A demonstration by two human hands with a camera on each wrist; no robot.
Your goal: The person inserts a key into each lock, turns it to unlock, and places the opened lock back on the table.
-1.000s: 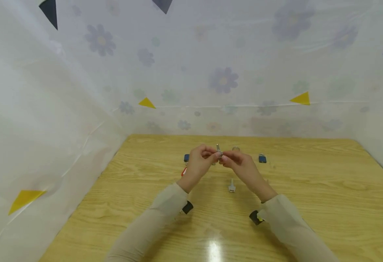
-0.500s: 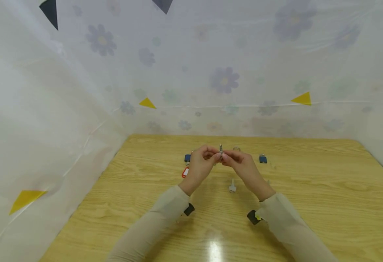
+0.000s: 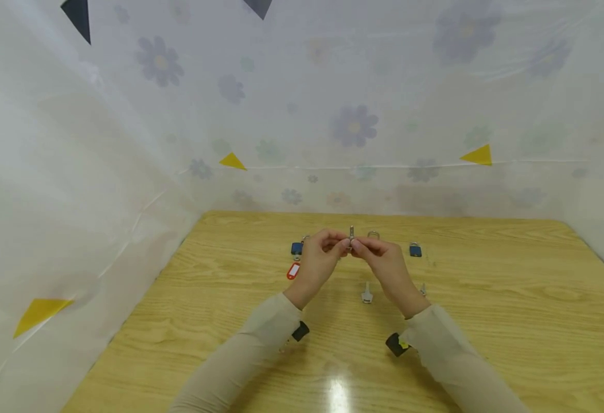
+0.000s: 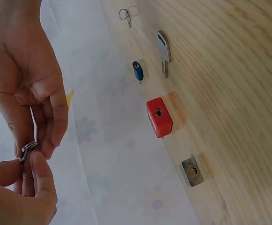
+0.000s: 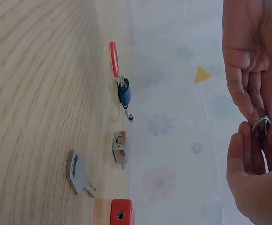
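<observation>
**Both hands pinch one key ring above the table centre**

Change from the earlier head views: the key (image 3: 351, 232) at the fingertips now stands closer to upright, where one second ago it leaned left. Both hands sit slightly further right and further from the body. The red tag (image 3: 293, 271), partly hidden by the left wrist earlier, is now fully exposed.

Current state: the left hand (image 3: 318, 265) and the right hand (image 3: 386, 265) meet fingertip to fingertip, raised off the table (image 3: 513, 321). The thumb and forefinger of each hand pinch the same metal key ring (image 4: 28, 148); the remaining fingers are loosely curled. The key projects upward from the pinch point.

Clearances: a white key (image 3: 366, 294) lies on the wood below and nearer the body than the fingers, between the two wrists. A blue padlock (image 3: 296, 248) lies just left of the left-hand fingers, with the red tag beside it. A second blue padlock (image 3: 414, 250) lies right of the right-hand fingers, apart from them. A loose ring (image 3: 373, 234) lies just beyond the right fingertips. The floral sheet (image 3: 353, 126) closes the far edge and both sides. Open wood extends right of the right hand and toward the near edge.
</observation>
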